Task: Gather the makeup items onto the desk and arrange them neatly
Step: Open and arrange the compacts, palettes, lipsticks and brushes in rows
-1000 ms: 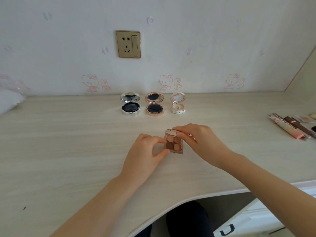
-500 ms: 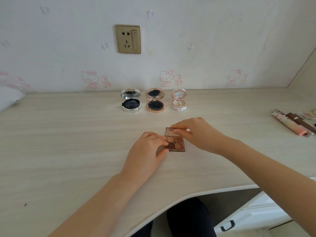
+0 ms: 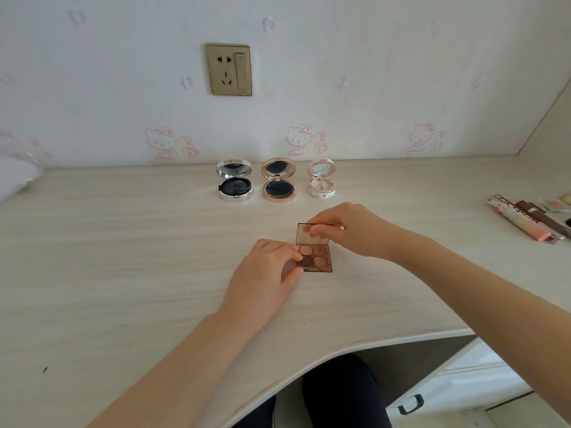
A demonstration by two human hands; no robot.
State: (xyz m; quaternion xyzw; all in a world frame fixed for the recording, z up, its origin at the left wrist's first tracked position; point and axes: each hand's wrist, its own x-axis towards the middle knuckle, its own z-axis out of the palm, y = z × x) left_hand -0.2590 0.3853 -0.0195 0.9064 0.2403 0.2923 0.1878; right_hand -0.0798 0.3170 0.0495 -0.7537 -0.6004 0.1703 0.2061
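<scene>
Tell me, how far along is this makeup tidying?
Done: three compacts stand open in a row by the wall. In hand: the palette, left hand steadying it, right hand pinching its lid. Left: the tubes lying at the desk's right end.

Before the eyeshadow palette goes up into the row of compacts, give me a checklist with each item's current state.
1. The eyeshadow palette lies flat on the desk: ok.
2. The left hand grips the palette's left edge: ok.
3. The right hand pinches the raised clear lid: ok.
4. Whether the lid can stand up unaided: cannot tell.
5. The silver compact, rose-gold compact and white compact sit open in a row at the desk's back, with bare desk right of the white one: ok.
6. The tubes at the desk's right end gathered into the row: not ok.
</scene>
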